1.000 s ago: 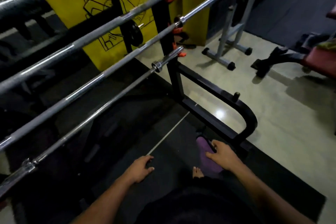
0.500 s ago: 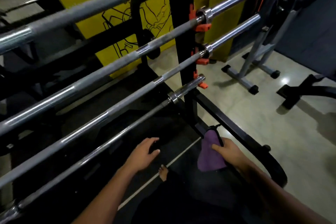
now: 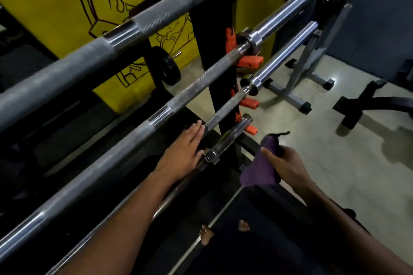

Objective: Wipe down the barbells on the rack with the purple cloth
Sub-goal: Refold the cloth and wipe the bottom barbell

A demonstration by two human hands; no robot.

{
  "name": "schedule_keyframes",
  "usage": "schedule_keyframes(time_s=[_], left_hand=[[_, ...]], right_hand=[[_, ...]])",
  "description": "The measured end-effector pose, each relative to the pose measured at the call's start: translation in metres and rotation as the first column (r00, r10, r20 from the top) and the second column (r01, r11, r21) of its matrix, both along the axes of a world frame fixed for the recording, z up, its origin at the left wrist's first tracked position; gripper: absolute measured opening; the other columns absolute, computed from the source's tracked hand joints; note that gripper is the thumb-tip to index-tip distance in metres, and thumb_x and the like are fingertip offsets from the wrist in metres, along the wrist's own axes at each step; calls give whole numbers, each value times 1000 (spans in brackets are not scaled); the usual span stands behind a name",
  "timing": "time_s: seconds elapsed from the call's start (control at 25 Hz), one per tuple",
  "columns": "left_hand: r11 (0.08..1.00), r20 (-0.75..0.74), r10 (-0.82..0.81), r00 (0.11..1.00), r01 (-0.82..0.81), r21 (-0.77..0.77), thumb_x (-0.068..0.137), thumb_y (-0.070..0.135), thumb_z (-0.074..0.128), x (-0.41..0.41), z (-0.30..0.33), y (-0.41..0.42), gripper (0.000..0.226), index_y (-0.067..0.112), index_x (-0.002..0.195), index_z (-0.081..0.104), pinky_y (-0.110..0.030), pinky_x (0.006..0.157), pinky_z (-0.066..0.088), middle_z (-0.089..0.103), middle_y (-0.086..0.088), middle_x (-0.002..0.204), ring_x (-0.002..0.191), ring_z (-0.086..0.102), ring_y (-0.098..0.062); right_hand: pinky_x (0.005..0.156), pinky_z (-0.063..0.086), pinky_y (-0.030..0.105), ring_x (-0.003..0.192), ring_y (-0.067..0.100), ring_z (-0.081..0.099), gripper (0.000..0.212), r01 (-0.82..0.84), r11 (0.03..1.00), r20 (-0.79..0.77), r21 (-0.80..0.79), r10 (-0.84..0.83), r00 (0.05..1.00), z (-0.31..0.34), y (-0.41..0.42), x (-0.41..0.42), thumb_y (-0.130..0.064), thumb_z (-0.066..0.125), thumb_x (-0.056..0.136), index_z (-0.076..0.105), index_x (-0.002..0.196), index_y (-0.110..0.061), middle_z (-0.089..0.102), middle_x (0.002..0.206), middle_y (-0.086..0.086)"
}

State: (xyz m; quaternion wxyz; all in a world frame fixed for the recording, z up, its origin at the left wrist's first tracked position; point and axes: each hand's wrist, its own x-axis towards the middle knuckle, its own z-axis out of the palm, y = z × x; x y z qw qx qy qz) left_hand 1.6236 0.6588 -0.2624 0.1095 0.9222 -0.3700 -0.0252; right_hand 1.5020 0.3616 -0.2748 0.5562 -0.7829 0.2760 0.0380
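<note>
Grey steel barbells [image 3: 156, 118] lie stacked on the black upright rack post [image 3: 210, 29] with orange hooks, slanting from lower left to upper right. The left hand [image 3: 182, 152], fingers straight and relaxed, rests by the lowest bar's chrome sleeve [image 3: 225, 140]. To its right, the right hand [image 3: 283, 164] grips the crumpled purple cloth [image 3: 260, 168]; the cloth hangs beside the thumb, apart from every bar.
</note>
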Motion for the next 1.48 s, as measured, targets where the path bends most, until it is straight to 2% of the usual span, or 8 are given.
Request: schedule_keyframes(time_s=[0.24, 0.4, 0.6, 0.84, 1.12, 1.24, 1.36, 1.48], left_hand=[[992, -31, -19, 999, 23, 123, 107, 30, 38, 10, -18, -2, 63, 12, 160, 9, -32, 123, 22, -4, 0, 168, 154, 2, -12], [992, -101, -17, 995, 29, 120, 106, 26, 38, 12, -13, -1, 61, 11, 160, 12, -28, 121, 23, -3, 2, 168, 154, 3, -10], [992, -93, -38, 995, 49, 113, 105, 24, 37, 15, -10, -2, 58, 5, 158, 20, -32, 122, 22, 6, -5, 168, 154, 9, -15], [994, -122, -27, 992, 39, 101, 106, 23, 41, 13, -7, -2, 60, 9, 159, 17, -32, 121, 26, 4, -2, 168, 154, 10, -15], [991, -155, -7, 988, 28, 132, 104, 23, 44, 12, -2, -3, 64, 12, 160, 13, -28, 120, 22, 1, 2, 168, 154, 10, -13], [991, -157, -14, 988, 34, 129, 104, 20, 42, 13, -3, -3, 64, 11, 160, 12, -26, 121, 18, 0, 2, 168, 154, 8, -13], [992, -179, -19, 984, 41, 120, 104, 21, 41, 12, 0, -3, 63, 11, 160, 13, -25, 121, 18, 0, 2, 168, 154, 9, -13], [993, -182, -9, 983, 30, 113, 104, 21, 40, 11, 2, -4, 63, 12, 160, 13, -23, 119, 17, 0, 4, 168, 154, 9, -12]], right_hand=[[79, 54, 46, 90, 24, 64, 56, -87, 941, 125, -328, 135, 983, -69, 2, 121, -67, 52, 86, 66, 99, -15, 69, 99, 6], [112, 21, 72, 133, 44, 39, 63, -237, 633, -38, -737, 312, 949, -129, 7, 162, -66, 40, 91, 54, 132, -20, 44, 143, 18], [118, 20, 65, 148, 38, 26, 84, -155, 721, 83, -675, 283, 956, -140, 52, 143, -67, 53, 85, 44, 141, -5, 41, 151, 19], [119, 22, 62, 142, 35, 36, 55, -242, 684, 146, -688, 457, 877, -144, 72, 127, -43, 60, 87, 56, 128, -6, 51, 142, 17], [99, 46, 49, 111, 25, 50, 41, 81, 846, 243, -527, 58, 968, -136, 31, 163, -25, 56, 88, 53, 125, -9, 53, 126, 9], [113, 36, 54, 118, 28, 54, 33, -144, 781, 295, -608, 391, 872, -134, 71, 134, -34, 58, 91, 61, 111, -8, 61, 118, 12], [120, 28, 47, 121, 27, 55, 39, -455, 530, 175, -716, 767, 618, -135, 72, 120, -39, 61, 89, 63, 115, -10, 63, 122, 10], [104, 43, 51, 105, 27, 56, 28, -329, 611, 224, -720, 654, 723, -137, 23, 154, -37, 57, 91, 61, 104, -12, 63, 108, 7]])
